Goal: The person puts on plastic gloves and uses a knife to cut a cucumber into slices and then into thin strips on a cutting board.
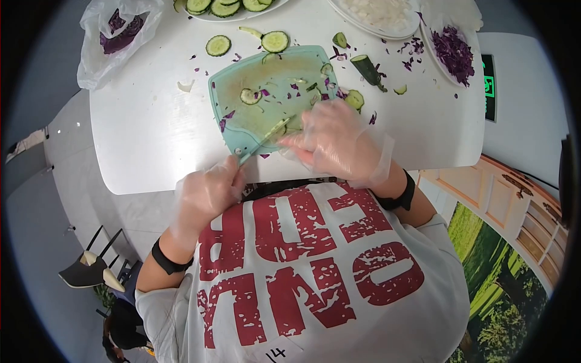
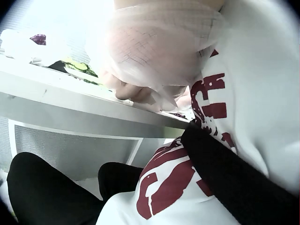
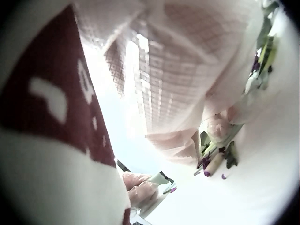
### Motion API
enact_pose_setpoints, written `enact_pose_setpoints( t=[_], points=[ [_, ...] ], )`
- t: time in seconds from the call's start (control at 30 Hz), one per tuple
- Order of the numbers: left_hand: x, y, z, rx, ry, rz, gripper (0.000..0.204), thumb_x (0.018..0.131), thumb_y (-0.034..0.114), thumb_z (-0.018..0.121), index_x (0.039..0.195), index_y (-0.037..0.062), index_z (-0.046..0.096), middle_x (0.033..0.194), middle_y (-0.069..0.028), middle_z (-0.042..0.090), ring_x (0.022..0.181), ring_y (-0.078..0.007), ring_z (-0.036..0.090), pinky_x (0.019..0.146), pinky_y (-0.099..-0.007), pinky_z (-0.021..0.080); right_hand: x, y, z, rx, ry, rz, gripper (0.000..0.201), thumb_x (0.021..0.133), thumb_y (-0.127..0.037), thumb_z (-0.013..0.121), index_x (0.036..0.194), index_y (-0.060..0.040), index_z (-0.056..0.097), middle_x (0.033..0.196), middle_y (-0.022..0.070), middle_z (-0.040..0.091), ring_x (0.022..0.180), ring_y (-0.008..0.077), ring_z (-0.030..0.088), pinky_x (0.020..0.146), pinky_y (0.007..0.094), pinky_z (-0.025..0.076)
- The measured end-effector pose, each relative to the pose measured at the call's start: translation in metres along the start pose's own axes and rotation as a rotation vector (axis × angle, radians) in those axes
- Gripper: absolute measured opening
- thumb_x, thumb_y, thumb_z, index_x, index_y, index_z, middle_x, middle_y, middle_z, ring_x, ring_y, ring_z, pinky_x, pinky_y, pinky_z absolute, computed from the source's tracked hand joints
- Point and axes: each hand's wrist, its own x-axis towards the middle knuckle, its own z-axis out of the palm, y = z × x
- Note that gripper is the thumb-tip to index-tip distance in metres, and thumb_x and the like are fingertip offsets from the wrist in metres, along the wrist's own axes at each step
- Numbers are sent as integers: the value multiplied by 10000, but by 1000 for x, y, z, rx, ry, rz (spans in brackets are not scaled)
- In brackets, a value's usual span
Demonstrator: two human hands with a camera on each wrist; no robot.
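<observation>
My left hand [image 1: 209,190], in a clear plastic glove, grips the handle of a knife [image 1: 261,145]. The blade slants up and right over the green cutting board [image 1: 233,91], with pale green bits along it. Close beside the blade, my gloved right hand [image 1: 339,142] curls its thumb and fingers around a cucumber piece [image 1: 295,124], mostly hidden under it. In the right wrist view, the right fingertips [image 3: 219,127] lie right by cucumber and purple cabbage scraps [image 3: 213,164]. A cucumber slice [image 1: 250,96] and cabbage shreds are scattered on the board.
Cucumber slices [image 1: 275,41] and a cut cucumber chunk [image 1: 366,69] lie around the board on the white table [image 1: 151,133]. Behind are a plate of cucumber slices [image 1: 227,11], a plate of pale shreds [image 1: 378,15], shredded purple cabbage [image 1: 452,54] and a bagged cabbage piece [image 1: 124,36].
</observation>
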Motion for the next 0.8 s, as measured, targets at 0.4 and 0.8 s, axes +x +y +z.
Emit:
enact_pose_setpoints(
  t=[0.4,0.8],
  points=[
    [-5,-2,-7,-6,-28,-21,119,884,162,668,868,86,578,596,-117,589,508,-336,607,465,-438,490,-1,-1,0,-11,19,-5,157,792,-231,779,946,-213,797,735,1,521,759,202,514,678,359,383],
    [6,-14,-20,33,21,-72,112,910,157,647,935,62,593,679,-138,614,583,-327,634,530,-432,511,2,1,-18,73,49,-5,106,861,-209,692,908,-147,763,752,50,583,805,245,575,722,386,437]
  ],
)
